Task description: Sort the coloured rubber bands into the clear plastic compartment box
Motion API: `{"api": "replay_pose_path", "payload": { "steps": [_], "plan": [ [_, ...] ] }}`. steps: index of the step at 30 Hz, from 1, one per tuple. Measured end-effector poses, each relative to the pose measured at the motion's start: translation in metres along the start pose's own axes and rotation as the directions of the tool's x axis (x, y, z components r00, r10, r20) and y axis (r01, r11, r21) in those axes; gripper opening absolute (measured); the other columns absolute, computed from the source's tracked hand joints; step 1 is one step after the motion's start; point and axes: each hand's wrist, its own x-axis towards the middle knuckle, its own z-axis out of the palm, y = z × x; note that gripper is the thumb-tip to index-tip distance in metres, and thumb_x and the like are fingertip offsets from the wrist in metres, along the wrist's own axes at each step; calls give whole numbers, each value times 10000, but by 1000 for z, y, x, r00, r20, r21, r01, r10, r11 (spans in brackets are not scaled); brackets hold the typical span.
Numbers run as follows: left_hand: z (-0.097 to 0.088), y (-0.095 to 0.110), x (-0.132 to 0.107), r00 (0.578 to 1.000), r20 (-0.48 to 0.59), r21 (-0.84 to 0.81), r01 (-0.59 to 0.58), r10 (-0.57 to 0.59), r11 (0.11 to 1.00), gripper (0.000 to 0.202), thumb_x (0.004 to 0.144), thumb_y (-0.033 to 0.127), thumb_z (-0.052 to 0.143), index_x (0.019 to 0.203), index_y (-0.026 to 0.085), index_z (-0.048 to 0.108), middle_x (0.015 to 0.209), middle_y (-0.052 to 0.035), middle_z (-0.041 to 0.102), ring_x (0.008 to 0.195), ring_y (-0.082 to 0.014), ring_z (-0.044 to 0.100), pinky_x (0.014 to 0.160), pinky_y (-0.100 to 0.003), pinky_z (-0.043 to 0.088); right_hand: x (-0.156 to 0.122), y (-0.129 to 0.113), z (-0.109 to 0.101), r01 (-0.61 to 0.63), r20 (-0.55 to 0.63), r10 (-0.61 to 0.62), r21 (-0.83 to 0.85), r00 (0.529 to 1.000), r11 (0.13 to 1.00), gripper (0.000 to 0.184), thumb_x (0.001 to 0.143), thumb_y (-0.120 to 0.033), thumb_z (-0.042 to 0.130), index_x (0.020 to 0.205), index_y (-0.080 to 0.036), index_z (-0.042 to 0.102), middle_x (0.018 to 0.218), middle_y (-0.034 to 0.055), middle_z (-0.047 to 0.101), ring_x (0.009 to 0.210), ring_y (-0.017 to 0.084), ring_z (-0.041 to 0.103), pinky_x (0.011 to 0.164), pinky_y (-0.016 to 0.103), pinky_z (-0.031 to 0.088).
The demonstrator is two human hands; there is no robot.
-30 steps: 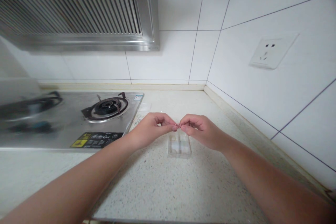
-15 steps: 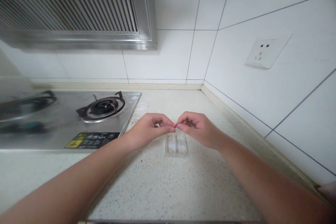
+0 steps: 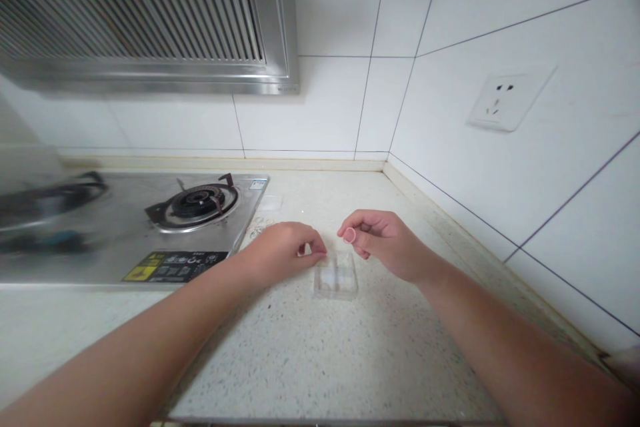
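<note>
My right hand (image 3: 377, 240) pinches a small pink ring (image 3: 349, 235) between thumb and fingers, its round face towards me. It may be a hair tie, but I cannot be sure. My left hand (image 3: 295, 250) is closed, with thumb and fingertips together at the far left edge of a clear plastic box (image 3: 336, 283). Whether anything is between those fingertips, I cannot make out. The box lies on the speckled counter (image 3: 320, 353), below and between both hands. Several small ring-like things (image 3: 256, 228) lie beyond the left wrist, partly hidden by it.
A gas stove (image 3: 113, 213) with a black burner (image 3: 200, 203) is set in the counter on the left. Near its corner lies a flat clear piece (image 3: 271, 203). A range hood (image 3: 150, 73) hangs above. The right wall carries a socket (image 3: 510, 99).
My hands were fingertip to fingertip at the pink thing and have now come apart. The right hand carries the ring a little right; the left has dropped slightly towards the box.
</note>
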Motion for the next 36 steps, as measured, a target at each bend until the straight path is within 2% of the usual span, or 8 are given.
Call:
{"api": "replay_pose_path", "payload": {
  "steps": [4, 9, 17, 25, 36],
  "plan": [
    [0, -4, 0, 999, 31, 107, -21, 18, 994, 206, 868, 360, 553, 931, 240, 709, 876, 3, 674, 751, -128, 564, 681, -264, 392, 0, 1, -2, 6, 18, -6, 39, 1000, 999, 230, 866, -365, 684, 897, -137, 682, 628, 0, 521, 549, 58, 463, 497, 171, 380],
    [1, -8, 2, 999, 50, 127, 5, -11, 992, 214, 868, 375, 544, 930, 250, 706, 883, 5, 677, 761, -135, 572, 672, -265, 378, -1, 3, -3, -3, 30, 2, 31, 1000, 1000, 230, 869, -366, 683, 911, -140, 694, 600, -1, 523, 542, 57, 457, 495, 167, 374],
    [2, -10, 0, 999, 39, 124, -16, 11, 992, 200, 875, 362, 537, 927, 246, 691, 883, 14, 671, 761, -128, 568, 672, -261, 375, -1, -1, -5, 23, 26, -23, 12, 999, 1000, 232, 864, -362, 685, 865, -130, 680, 619, 8, 537, 552, 62, 457, 497, 174, 362],
    [1, -10, -2, 998, 46, 151, -58, 52, 987, 207, 888, 367, 522, 936, 230, 668, 918, -2, 643, 796, -136, 565, 699, -270, 395, -2, -4, -6, -1, 34, 1, -15, 999, 1000, 264, 849, -376, 695, 834, -115, 664, 595, 4, 515, 533, 62, 422, 472, 182, 313],
    [0, -8, -2, 997, 61, 183, -61, 51, 981, 188, 894, 360, 513, 943, 237, 647, 909, 12, 625, 805, -132, 559, 708, -273, 404, -2, -2, -8, 4, 51, -5, 18, 999, 1000, 140, 853, -262, 691, 823, -129, 659, 595, -11, 498, 545, 53, 412, 482, 177, 297]
  ]
}}
